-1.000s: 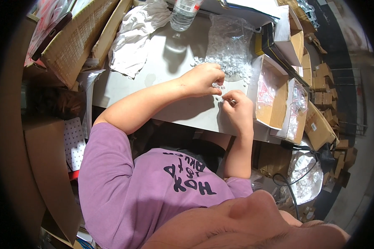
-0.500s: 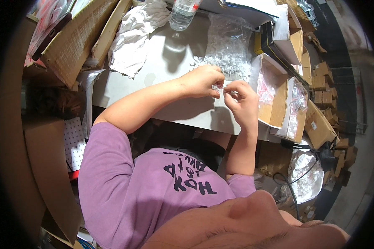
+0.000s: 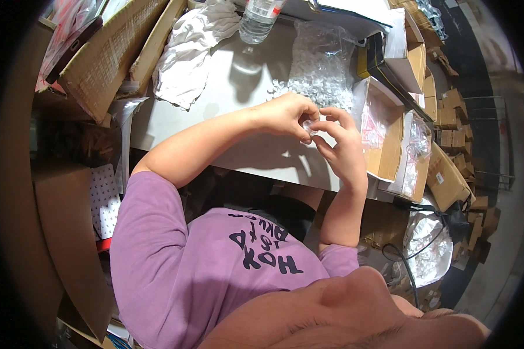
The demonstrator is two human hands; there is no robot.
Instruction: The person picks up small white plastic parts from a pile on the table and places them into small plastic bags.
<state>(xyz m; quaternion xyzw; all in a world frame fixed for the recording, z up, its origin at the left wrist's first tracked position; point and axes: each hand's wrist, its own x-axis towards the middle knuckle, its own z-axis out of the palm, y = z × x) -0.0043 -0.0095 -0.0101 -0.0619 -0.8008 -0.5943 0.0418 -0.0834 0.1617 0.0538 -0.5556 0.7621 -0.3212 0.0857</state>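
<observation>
Over the white table (image 3: 239, 151), both my hands meet around a small clear plastic piece (image 3: 310, 127). My left hand (image 3: 288, 115) grips its side between thumb and fingers. The right hand (image 3: 342, 142) has its fingertips against the other side, thumb below and index finger above; whether it also grips the piece is hard to make out. Just beyond my hands lies a clear plastic bag (image 3: 320, 58) of small white pieces, with several loose white pieces (image 3: 278, 87) spilled beside it.
A water bottle (image 3: 258, 22) stands at the back, beside a crumpled white cloth (image 3: 183, 58). On the right are open cardboard boxes (image 3: 392, 145) holding small clear bags (image 3: 374, 125). Large cardboard boxes (image 3: 105, 64) rise on the left. A black cable (image 3: 410, 262) hangs at lower right.
My right hand has shifted slightly right and its fingers have spread more around the plastic piece. The piece shows more plainly now. My left hand has barely moved.
</observation>
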